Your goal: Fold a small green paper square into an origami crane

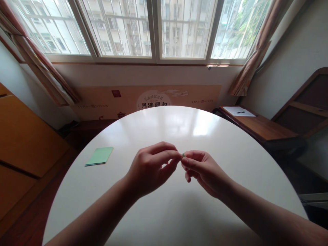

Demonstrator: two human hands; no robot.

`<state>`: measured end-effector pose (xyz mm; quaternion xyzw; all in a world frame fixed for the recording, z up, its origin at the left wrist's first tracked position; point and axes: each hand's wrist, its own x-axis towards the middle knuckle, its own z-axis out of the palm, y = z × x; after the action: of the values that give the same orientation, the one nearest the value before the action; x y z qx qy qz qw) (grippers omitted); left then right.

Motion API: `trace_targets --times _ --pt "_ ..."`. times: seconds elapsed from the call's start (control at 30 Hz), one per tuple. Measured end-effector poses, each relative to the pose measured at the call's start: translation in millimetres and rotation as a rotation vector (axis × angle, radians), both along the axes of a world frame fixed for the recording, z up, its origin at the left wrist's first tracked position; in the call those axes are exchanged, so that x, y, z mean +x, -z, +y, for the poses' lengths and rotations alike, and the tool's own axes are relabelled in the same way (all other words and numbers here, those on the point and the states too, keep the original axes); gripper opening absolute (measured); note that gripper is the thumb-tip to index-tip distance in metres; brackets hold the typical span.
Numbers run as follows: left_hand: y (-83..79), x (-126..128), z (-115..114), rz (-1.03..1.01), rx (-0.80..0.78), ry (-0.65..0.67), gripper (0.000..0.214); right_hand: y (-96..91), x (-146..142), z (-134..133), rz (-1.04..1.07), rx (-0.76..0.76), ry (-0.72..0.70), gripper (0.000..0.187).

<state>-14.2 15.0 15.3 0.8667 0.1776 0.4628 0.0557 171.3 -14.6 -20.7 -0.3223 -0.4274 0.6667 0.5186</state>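
Above the middle of the white round table (164,218), my two hands meet at the fingertips. Between them is a small green piece of paper (183,155), mostly hidden by the fingers; its exact shape cannot be made out. My left hand (156,164) pinches its left side with thumb and fingers. From the right, my right hand (202,167) grips it between thumb and forefinger, its other fingers curled below. A stack of square green paper (100,155) lies on the table, left of my left hand and apart from it.
Beyond the table's far edge a printed banner (151,99) runs along the wall under the barred windows (123,27). On the right stands a wooden side table (271,126) with a paper sheet (237,111) and a pen (241,112). An orange-brown cabinet (25,147) is at the left.
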Motion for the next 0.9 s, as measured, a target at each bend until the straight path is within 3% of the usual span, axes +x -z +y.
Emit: trace_targets --times 0.17,0.53,0.7,0.9 --pt "-1.5 -1.2 1.1 -0.01 -0.005 -0.015 0.013 -0.5 -1.0 -2.0 0.002 -0.011 -0.035 0.023" --pt "1.4 -0.7 1.6 -0.041 -0.206 0.02 0.009 -1.9 -2.9 -2.6 0.024 -0.022 -0.028 0.026" --pt "1.3 3.1 -0.3 -0.101 -0.433 0.035 0.009 -1.5 -4.1 -2.4 0.06 -0.016 0.068 0.027" --pt "2.0 6.8 2.4 -0.166 -0.752 0.093 0.005 -3.3 -3.8 -2.5 0.067 0.003 0.058 0.028"
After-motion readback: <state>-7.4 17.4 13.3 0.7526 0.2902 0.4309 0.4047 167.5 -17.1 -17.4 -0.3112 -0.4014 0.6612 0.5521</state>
